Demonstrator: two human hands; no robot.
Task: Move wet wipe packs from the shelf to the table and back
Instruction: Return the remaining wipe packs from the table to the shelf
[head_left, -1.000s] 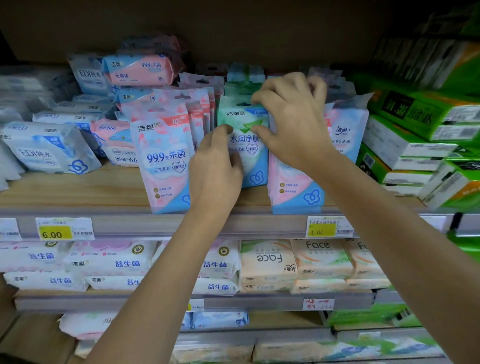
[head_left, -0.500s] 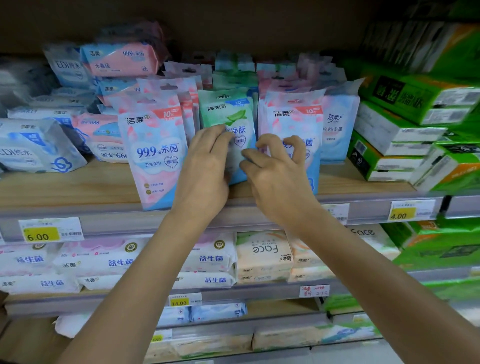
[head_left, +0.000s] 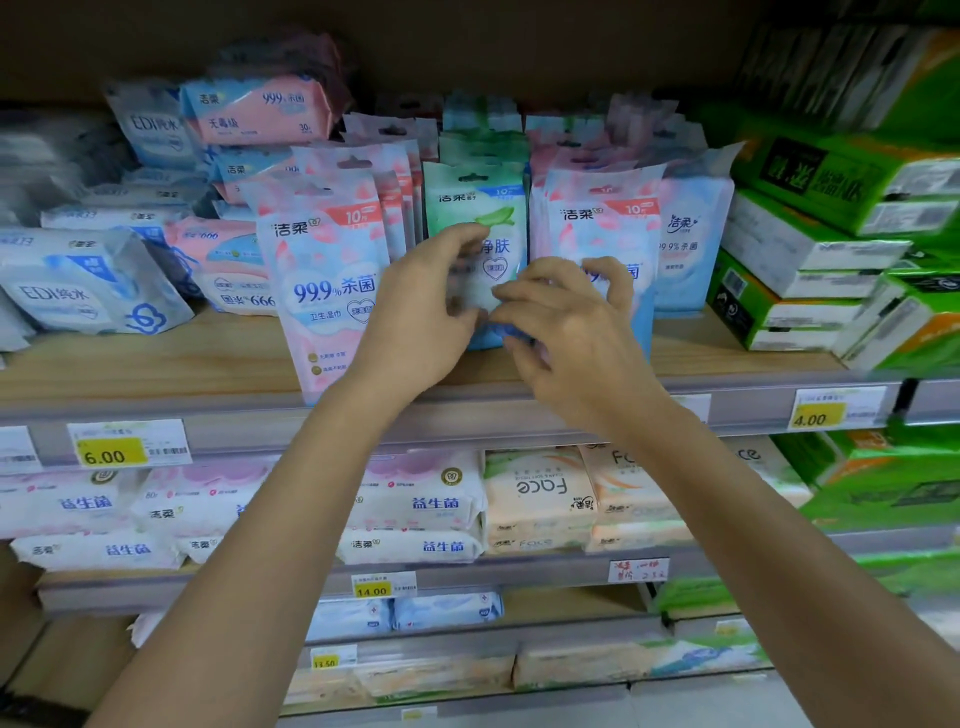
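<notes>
Left hand (head_left: 415, 317) and right hand (head_left: 569, 327) curl against the green wipe pack (head_left: 475, 205); blur hides any grip.

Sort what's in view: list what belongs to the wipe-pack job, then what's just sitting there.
Job:
green wet wipe pack
pink wet wipe packs beside it
wooden shelf
left hand and right hand, both at the green pack, grip blurred

Just there:
green tissue packs
Face tissue packs
yellow 6.00 price tag
</notes>
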